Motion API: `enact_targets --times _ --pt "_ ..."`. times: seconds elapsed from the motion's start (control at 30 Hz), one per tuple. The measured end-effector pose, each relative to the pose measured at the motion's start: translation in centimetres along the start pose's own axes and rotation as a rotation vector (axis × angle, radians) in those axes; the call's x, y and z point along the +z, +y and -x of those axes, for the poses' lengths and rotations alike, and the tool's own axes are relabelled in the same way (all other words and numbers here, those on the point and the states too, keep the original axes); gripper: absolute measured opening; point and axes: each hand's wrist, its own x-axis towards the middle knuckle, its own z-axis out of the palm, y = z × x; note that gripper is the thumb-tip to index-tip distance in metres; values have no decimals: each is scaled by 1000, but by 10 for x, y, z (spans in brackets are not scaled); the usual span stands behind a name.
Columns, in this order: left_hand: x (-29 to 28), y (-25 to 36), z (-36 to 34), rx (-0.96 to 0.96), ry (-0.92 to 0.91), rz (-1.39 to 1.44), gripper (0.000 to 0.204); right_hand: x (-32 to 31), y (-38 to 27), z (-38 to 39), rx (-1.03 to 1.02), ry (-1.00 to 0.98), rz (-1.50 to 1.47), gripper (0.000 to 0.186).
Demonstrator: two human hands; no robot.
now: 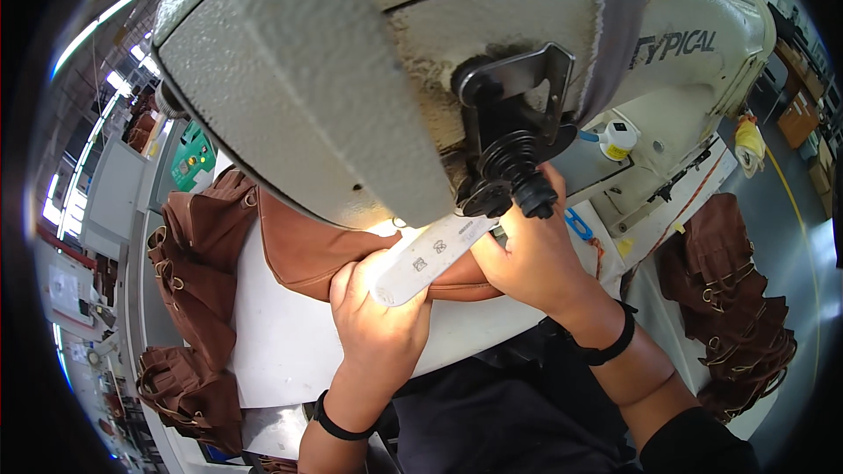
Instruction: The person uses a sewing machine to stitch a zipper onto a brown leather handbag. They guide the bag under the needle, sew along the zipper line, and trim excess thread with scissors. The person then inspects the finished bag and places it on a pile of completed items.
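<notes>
A brown leather bag (303, 250) lies under the head of a large cream sewing machine (290, 96). My left hand (382, 325) grips the bag's near edge, its fingers partly under a flat white bar (430, 262) with rounded ends. At the bag's right side, my right hand (537, 254) holds the leather with the thumb bent inward. Some of its fingers disappear behind the black thread-tension dial (518, 171). The needle area is hidden by the machine head, and a bright light glows just below it.
Several brown leather bags (198, 290) are piled along the left of the white table (290, 360). More brown leather pieces (729, 298) hang in a stack at the right. A white bottle (617, 139) stands on the machine bed, near a blue clip-like object (578, 224).
</notes>
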Motion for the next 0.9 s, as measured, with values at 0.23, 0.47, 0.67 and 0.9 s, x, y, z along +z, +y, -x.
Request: enact_targets --times 0.23,0.47,0.67,0.9 --pt "0 -2 1 29 21 -22 32 0 -2 0 98 -74 -74 11" --pt "0 -3 -3 30 29 12 28 3 -3 0 116 -47 -74 12" --pt "2 -3 -4 25 47 -17 33 4 -1 0 96 -14 -67 12" --pt "2 0 3 -21 26 -31 35 3 -3 1 71 -30 -34 9"
